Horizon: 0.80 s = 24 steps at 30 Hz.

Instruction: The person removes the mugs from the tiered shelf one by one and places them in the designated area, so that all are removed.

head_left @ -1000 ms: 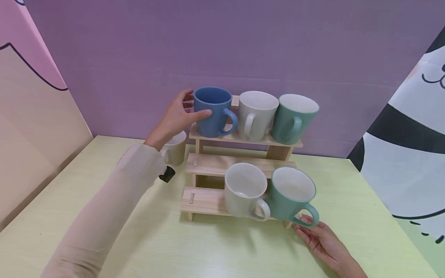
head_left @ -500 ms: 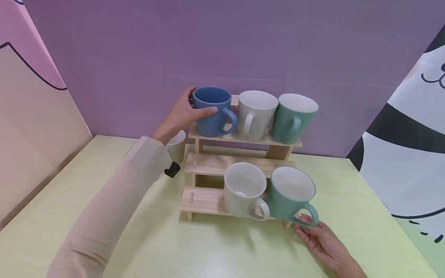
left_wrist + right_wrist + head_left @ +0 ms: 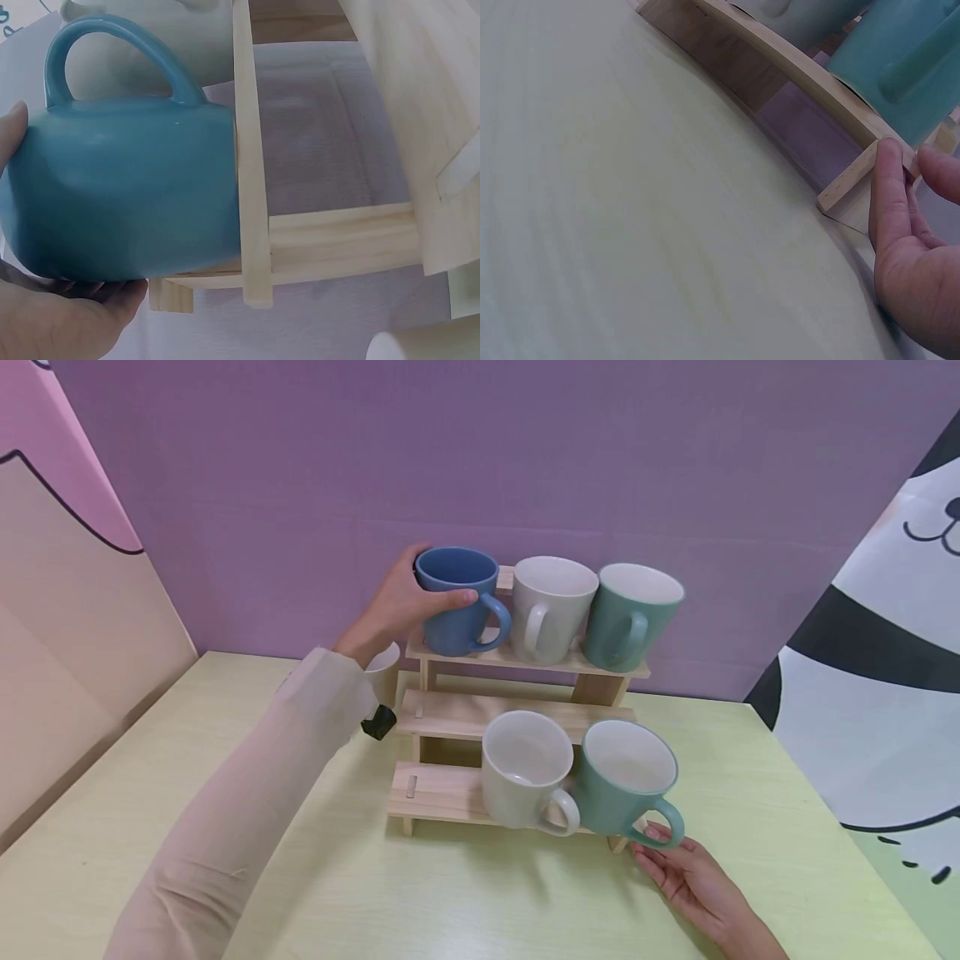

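Note:
My left hand grips a blue mug from its left side, thumb along the front and fingers behind. The mug stands at the left end of the top shelf of a three-tier wooden rack, its handle toward the right. In the left wrist view the blue mug sits against the shelf board, fingers curled under its side. My right hand pinches the rack's front right corner at the lowest shelf, below a green mug's handle. The right wrist view shows the fingers straight against the corner leg, thumb opposite.
Beside the blue mug on top stand a white mug and a green mug. Another white mug and green mug occupy the lowest shelf. A cream mug stands on the table, partly behind my left wrist.
My left hand has moved right and closed further round the blue mug, its thumb sliding farther across the front. The mug stays in place, and the right hand keeps its hold.

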Each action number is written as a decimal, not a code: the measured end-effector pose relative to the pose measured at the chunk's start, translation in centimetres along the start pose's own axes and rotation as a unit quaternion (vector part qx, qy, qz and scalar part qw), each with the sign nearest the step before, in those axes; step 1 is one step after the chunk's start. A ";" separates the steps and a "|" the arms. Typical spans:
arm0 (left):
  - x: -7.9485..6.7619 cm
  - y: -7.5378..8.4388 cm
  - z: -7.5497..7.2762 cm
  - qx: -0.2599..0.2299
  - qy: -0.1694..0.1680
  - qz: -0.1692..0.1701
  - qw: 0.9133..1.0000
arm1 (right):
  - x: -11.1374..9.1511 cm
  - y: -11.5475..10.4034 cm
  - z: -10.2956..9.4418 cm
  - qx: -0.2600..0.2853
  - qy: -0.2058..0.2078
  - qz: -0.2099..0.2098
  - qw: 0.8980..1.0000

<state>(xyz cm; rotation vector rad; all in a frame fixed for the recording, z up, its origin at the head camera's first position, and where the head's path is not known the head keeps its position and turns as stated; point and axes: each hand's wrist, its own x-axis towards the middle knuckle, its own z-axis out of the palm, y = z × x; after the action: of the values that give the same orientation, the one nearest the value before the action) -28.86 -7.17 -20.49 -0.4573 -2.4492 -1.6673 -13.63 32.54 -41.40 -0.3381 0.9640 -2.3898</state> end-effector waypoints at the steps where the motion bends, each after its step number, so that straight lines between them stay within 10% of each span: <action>1: 0.0 0.0 0.0 -0.001 0.002 -0.001 1.000 | 0.0 0.0 0.0 0.000 0.000 0.000 1.000; 24: -0.2 0.1 -0.6 0.028 0.043 0.007 0.999 | 0.5 -0.1 -0.3 -0.008 -0.015 -0.004 1.000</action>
<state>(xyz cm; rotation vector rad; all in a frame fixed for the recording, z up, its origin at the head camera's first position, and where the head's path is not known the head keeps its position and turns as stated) -28.70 -7.72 -20.21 -0.3866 -2.4181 -1.5749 -14.15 32.47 -41.52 -0.3828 0.9716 -2.3783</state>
